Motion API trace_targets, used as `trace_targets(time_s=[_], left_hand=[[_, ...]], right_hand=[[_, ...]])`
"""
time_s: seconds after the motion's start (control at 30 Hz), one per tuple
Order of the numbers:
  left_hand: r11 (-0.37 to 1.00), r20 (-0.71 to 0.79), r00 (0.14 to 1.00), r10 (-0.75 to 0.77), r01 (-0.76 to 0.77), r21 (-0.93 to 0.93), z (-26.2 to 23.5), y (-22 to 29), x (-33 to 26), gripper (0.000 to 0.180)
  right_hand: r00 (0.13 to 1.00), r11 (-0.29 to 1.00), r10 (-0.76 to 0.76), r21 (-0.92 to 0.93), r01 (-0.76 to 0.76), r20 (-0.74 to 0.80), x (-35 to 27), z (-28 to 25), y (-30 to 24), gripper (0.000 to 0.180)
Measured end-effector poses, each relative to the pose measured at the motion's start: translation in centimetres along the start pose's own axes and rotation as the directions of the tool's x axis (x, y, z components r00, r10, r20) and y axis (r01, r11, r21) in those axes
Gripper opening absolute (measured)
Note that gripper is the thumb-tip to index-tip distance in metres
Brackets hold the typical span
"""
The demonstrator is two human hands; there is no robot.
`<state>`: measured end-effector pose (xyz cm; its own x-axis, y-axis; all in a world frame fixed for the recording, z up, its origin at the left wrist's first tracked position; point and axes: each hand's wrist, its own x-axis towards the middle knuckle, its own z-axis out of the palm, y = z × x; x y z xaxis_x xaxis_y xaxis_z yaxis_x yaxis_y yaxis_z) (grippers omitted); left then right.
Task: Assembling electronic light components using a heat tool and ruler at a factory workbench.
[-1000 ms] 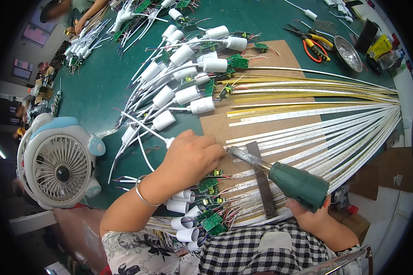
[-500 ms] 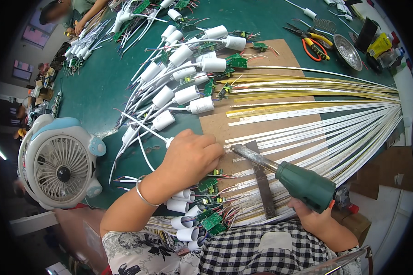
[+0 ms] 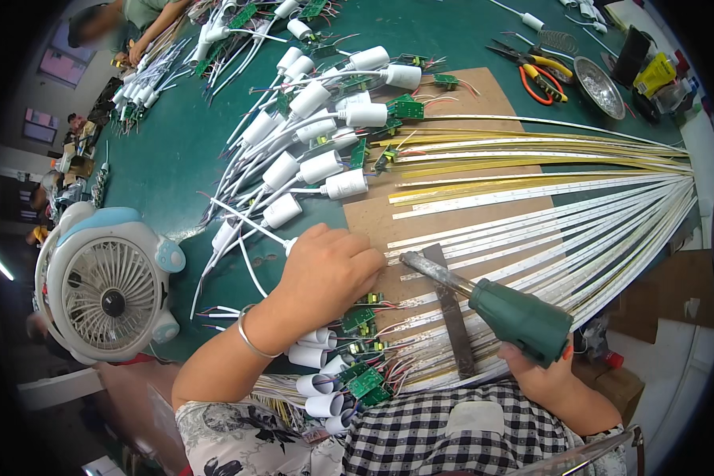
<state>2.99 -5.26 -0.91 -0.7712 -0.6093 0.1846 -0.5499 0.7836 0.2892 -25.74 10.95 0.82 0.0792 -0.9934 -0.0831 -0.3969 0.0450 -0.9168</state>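
My left hand (image 3: 332, 266) is closed, its fingertips at the near-left ends of the white LED strips (image 3: 440, 235). What it pinches is hidden under the fingers. The white cap (image 3: 289, 247) of a cable pokes out from behind the knuckles. In my right hand (image 3: 535, 371) is a green-bodied soldering iron (image 3: 522, 320) with a thick metal barrel. Its tip points left, just beyond my left fingertips and over the strip ends. Below the barrel, a dark flat metal bar (image 3: 454, 337) lies across the strips.
White lamp caps (image 3: 320, 166) with cables and green circuit boards (image 3: 405, 109) pile up left of the strips. More caps (image 3: 324, 405) lie nearest me. A fan (image 3: 107, 289) stands left. Pliers (image 3: 541, 83) and a metal bowl (image 3: 599, 87) sit far right. Another person (image 3: 147, 20) works far left.
The whole view has shifted slightly. My right hand and the soldering iron sit a little further left; my left hand stays at the strip ends.
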Motion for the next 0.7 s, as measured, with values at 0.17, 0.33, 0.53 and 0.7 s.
trace_targets(time_s=[0.17, 0.33, 0.53, 0.7], left_hand=[[1.0, -0.011, 1.0, -0.008, 0.008, -0.013, 0.1, 0.0, 0.2, 0.016], [0.998, -0.022, 0.999, -0.037, 0.036, -0.059, 0.5, 0.0, 0.3, 0.015], [0.981, 0.043, 0.991, -0.126, 0.131, -0.142, 0.6, -0.1, 0.3, 0.013], [0.956, 0.139, 0.966, -0.217, 0.239, -0.167, 0.2, 0.1, 0.7, 0.009]], right_hand=[[1.0, 1.0, 0.003, 0.005, -0.003, 0.004, 0.3, 0.0, -0.3, 0.036], [1.0, 0.999, -0.018, -0.038, 0.018, 0.008, 0.6, 0.0, -0.5, 0.034], [0.998, 0.999, 0.035, 0.039, -0.037, 0.052, 1.0, 0.1, -1.0, 0.032], [0.999, 0.999, 0.029, 0.024, -0.03, 0.025, 0.6, 0.4, -0.6, 0.035]])
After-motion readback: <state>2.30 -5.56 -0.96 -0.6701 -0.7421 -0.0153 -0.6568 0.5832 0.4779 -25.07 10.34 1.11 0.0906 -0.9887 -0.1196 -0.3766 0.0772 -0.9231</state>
